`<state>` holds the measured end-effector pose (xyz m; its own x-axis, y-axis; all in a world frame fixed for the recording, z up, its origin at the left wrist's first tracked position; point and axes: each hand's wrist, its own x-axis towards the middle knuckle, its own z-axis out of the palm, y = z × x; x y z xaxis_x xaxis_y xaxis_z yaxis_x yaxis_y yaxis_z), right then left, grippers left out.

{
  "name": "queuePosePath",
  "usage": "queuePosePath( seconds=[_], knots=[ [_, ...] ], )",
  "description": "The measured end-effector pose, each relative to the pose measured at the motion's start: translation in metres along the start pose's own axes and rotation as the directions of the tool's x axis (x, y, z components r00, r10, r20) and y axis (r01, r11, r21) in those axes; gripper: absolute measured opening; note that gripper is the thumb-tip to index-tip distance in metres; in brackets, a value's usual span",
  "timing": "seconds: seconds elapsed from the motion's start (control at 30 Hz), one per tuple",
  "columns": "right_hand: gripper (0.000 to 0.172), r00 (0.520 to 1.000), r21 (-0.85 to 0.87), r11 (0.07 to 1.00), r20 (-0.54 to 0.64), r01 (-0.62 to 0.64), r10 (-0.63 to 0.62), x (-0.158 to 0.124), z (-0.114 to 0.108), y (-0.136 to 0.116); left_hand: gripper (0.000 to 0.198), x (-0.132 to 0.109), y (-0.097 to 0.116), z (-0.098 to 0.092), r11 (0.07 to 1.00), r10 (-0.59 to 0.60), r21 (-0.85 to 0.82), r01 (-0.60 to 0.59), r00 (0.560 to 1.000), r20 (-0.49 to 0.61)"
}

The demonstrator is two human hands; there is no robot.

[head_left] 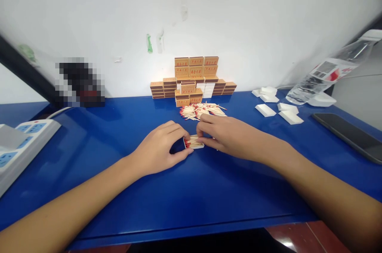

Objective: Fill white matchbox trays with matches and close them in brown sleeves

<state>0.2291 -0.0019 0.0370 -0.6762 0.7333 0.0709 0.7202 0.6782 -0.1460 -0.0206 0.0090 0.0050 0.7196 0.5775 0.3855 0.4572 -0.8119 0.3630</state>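
Note:
A small white matchbox tray (199, 146) lies on the blue table, with red-tipped matches (192, 141) inside. My left hand (164, 147) grips the tray's left end between thumb and fingers. Over the tray's right side is my right hand (221, 131), its thumb and fingers pinched at the matches; whether it holds one is hidden. Just behind, a loose pile of matches (203, 110) spreads on the table. Beyond it stand stacked matchboxes (196, 71) against the wall, with a few more boxes (186, 96) in front.
On the right are several white trays (291, 117), a tilted plastic bottle (325, 72) and a black phone (349, 133). A white power strip (30, 141) sits at the left edge. The blue table (179, 201) ends at its front edge near me.

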Motion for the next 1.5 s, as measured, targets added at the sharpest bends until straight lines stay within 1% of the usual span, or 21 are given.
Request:
queuePosePath(
  seconds=[0.2, 0.3, 0.47, 0.6, 0.7, 0.93, 1.2, 1.5],
  knots=[
    [0.021, 1.0, 0.025, 1.0, -0.011, 0.016, -0.016, 0.0015, 0.0035, 0.0007, 0.019, -0.0012, -0.0009, -0.0007, 1.0, 0.004, 0.0, -0.004, 1.0, 0.01],
    [0.023, 1.0, 0.072, 0.997, -0.012, 0.01, -0.009, 0.0011, 0.0022, 0.0003, 0.019, -0.0017, -0.0015, -0.0004, 1.0, 0.009, -0.015, -0.009, 1.0, 0.001],
    [0.017, 1.0, 0.138, 0.99, 0.0, -0.021, 0.021, -0.0012, -0.0033, 0.0, 0.023, -0.0004, 0.0002, -0.0013, 0.999, 0.007, -0.031, -0.008, 1.0, -0.012],
    [0.018, 1.0, 0.189, 0.982, 0.019, -0.017, 0.013, -0.0011, -0.0035, 0.0008, 0.017, 0.0008, 0.0011, -0.0025, 0.999, 0.026, -0.032, -0.027, 0.999, -0.045],
    [0.015, 1.0, 0.22, 0.975, 0.01, 0.008, -0.01, -0.0006, -0.0014, 0.0017, 0.012, 0.0011, 0.0004, -0.0023, 0.999, 0.034, -0.024, -0.035, 0.998, -0.049],
    [0.018, 1.0, 0.209, 0.978, 0.02, -0.023, 0.02, 0.0016, -0.002, 0.002, 0.013, 0.0009, 0.001, -0.0015, 0.998, 0.04, -0.037, -0.042, 0.998, -0.048],
    [0.014, 0.999, 0.208, 0.978, -0.032, -0.026, 0.034, 0.0034, 0.0038, 0.0031, 0.011, 0.0001, -0.0016, 0.0004, 0.999, 0.032, -0.032, -0.035, 0.996, -0.078],
    [0.012, 0.998, 0.18, 0.983, -0.049, -0.04, 0.049, 0.0038, 0.0051, 0.0055, 0.014, 0.0008, -0.0037, 0.0004, 0.997, 0.075, -0.001, -0.075, 0.994, -0.084]
  ],
)
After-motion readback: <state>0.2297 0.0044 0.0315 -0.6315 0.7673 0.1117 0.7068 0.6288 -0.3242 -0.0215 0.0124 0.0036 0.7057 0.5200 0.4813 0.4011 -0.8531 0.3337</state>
